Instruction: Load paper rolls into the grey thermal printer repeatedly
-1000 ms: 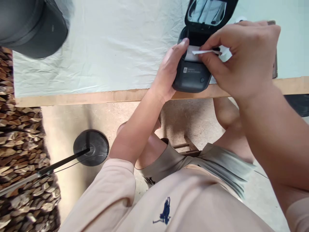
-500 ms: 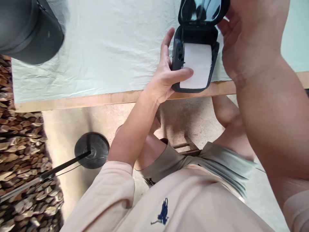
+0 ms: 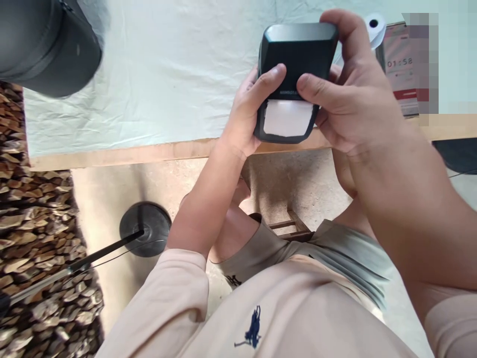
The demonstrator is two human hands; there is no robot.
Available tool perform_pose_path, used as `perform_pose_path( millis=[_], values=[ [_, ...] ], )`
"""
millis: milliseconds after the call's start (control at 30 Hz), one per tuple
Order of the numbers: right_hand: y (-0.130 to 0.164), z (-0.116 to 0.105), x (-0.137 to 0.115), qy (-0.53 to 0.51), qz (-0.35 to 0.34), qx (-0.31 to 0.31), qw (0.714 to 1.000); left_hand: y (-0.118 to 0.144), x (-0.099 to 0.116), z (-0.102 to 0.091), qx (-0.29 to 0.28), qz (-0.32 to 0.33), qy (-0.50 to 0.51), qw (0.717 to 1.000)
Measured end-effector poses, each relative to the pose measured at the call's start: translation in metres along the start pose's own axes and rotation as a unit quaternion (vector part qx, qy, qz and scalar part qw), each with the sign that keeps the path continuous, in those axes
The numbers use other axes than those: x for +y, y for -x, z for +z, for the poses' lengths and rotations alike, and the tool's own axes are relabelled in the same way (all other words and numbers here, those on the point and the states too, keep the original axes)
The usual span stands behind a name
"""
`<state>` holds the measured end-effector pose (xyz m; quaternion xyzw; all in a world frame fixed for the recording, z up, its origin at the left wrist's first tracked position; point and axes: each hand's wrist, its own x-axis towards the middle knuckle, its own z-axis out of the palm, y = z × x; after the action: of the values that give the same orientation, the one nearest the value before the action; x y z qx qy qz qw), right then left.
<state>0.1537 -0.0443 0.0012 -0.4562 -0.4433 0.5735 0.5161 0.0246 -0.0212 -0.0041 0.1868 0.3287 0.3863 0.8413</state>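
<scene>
Both hands clasp the small black printer [image 3: 294,59], lid shut: the left hand [image 3: 248,112] wraps its left side, the right hand [image 3: 354,94] its right, both thumbs pressing the lid. White paper [image 3: 286,118] protrudes below the thumbs. The printer is held just above the table [image 3: 149,74] edge, a paper roll [image 3: 373,25] beyond.

Black printer, white paper, pale green cloth

The small printer [image 3: 298,54] is matte black with faint grey lettering on its lid, and the paper [image 3: 287,118] showing at its mouth is plain white. Under it the tablecloth [image 3: 167,74] is a pale mint green, unpatterned, over a light brown wooden table edge [image 3: 130,153]. A white paper roll [image 3: 373,26] lies at the far right beside a red and white device [image 3: 400,64]. Near, the shirt [image 3: 283,318] is beige with a small navy emblem; the shorts [image 3: 335,253] are grey-green.
</scene>
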Motion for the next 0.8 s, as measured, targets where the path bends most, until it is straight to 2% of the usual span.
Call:
perform_pose_path(
  millis=[67, 100, 167, 233, 300, 400, 467, 500, 600, 633, 667, 733, 800],
  values=[
    [-0.003, -0.001, 0.001, 0.060, 0.010, 0.030, 0.998, -0.004, -0.001, -0.006, -0.126, 0.056, -0.057, 0.989],
    [-0.004, -0.002, 0.000, 0.096, 0.009, 0.051, 0.994, -0.007, -0.002, -0.009, -0.158, 0.072, -0.074, 0.982],
    [-0.005, -0.006, -0.002, 0.164, -0.011, 0.106, 0.981, -0.013, -0.004, -0.014, -0.156, 0.080, -0.080, 0.981],
    [-0.004, -0.009, -0.005, 0.228, -0.062, 0.128, 0.963, -0.018, -0.005, -0.016, -0.116, 0.077, -0.081, 0.987],
    [-0.001, -0.012, -0.010, 0.291, -0.097, 0.097, 0.947, -0.023, -0.006, -0.018, -0.072, 0.060, -0.082, 0.992],
    [0.005, -0.014, -0.016, 0.330, -0.081, 0.029, 0.940, -0.027, -0.009, -0.021, -0.040, 0.037, -0.068, 0.996],
    [0.008, -0.015, -0.019, 0.372, -0.067, 0.028, 0.925, -0.029, -0.011, -0.023, -0.037, 0.041, -0.056, 0.997],
    [0.009, -0.015, -0.021, 0.411, -0.073, 0.041, 0.908, -0.030, -0.011, -0.024, -0.039, 0.046, -0.049, 0.997],
    [0.009, -0.014, -0.026, 0.511, -0.160, 0.130, 0.834, -0.028, -0.012, -0.023, -0.078, 0.056, -0.014, 0.995],
    [0.008, -0.013, -0.028, 0.511, -0.194, 0.155, 0.823, -0.027, -0.012, -0.021, -0.104, 0.056, -0.002, 0.993],
    [0.006, -0.012, -0.030, 0.497, -0.222, 0.169, 0.822, -0.025, -0.011, -0.019, -0.131, 0.053, 0.007, 0.990],
    [0.003, -0.008, -0.035, 0.454, -0.248, 0.157, 0.841, -0.021, -0.009, -0.015, -0.172, 0.049, 0.010, 0.984],
    [0.001, -0.004, -0.042, 0.480, -0.226, 0.112, 0.840, -0.018, -0.007, -0.011, -0.189, 0.050, 0.007, 0.981]
  ],
)
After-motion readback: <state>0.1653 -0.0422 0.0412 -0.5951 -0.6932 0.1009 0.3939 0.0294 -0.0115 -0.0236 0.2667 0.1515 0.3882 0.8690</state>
